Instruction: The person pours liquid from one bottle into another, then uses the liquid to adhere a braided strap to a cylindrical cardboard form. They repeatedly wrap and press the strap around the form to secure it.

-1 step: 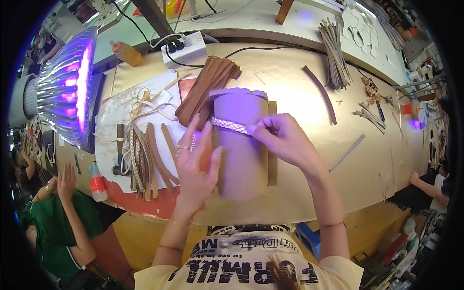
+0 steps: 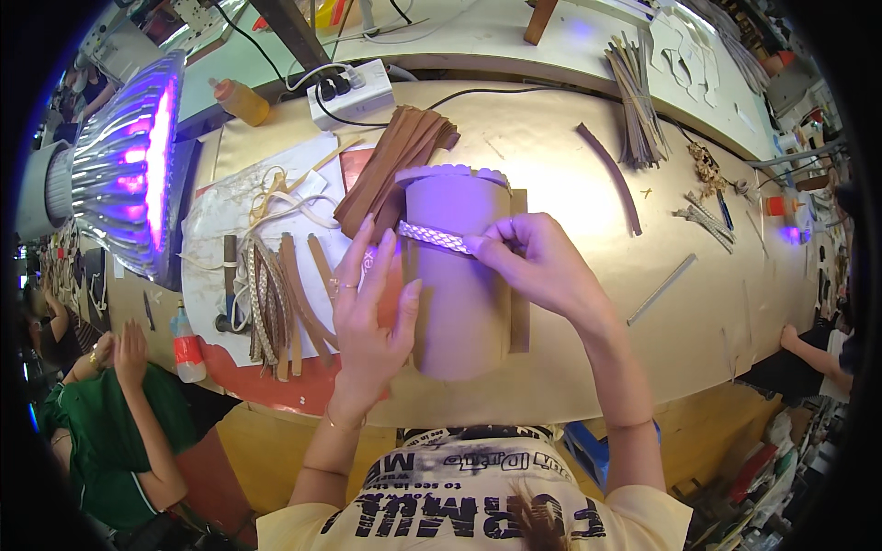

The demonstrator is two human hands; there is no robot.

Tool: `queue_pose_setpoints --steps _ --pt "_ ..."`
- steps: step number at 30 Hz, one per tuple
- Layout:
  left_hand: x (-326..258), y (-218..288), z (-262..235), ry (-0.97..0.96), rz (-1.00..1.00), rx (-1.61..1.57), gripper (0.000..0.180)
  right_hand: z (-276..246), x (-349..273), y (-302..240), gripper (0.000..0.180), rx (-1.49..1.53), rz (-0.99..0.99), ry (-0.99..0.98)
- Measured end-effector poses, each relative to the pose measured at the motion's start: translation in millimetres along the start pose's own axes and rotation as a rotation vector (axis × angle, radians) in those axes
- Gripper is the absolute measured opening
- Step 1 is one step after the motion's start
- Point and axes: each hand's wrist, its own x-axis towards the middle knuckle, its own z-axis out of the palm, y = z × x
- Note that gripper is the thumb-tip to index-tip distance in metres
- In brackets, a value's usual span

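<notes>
A tan cylinder (image 2: 457, 317) with a scalloped disc (image 2: 452, 173) at its far end lies before me, lit violet. Across it runs a short pale braided strip (image 2: 432, 237). My right hand (image 2: 525, 262) pinches the strip's right end between thumb and fingers, against the cylinder. At the left side, my left hand (image 2: 369, 298) has its fingers apart, with the fingertips close to the strip's left end; whether they touch it I cannot tell. A flat brown piece (image 2: 520, 312) shows along the cylinder's right side.
Brown leather strips (image 2: 390, 165) are stacked behind the cylinder. Left are braided strips (image 2: 265, 303), white paper (image 2: 216, 220) and a red-banded bottle (image 2: 188, 347). A large lit lamp (image 2: 129, 165) looms upper left. A power strip (image 2: 352, 95) stands behind. A co-worker's hand (image 2: 131, 354) shows left.
My left hand has shifted very slightly to the left. My right hand keeps its pinch on the braided strip.
</notes>
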Motion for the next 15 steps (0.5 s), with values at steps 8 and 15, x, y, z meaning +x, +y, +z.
queue_pose_setpoints --steps 8,15 --pt "-1 14 9 -0.169 0.085 -0.041 0.063 -20 5 -26 0.031 -0.126 -0.023 -0.028" --pt "-11 14 16 -0.26 0.024 -0.08 0.066 -10 16 -36 0.032 -0.511 -0.285 -0.018"
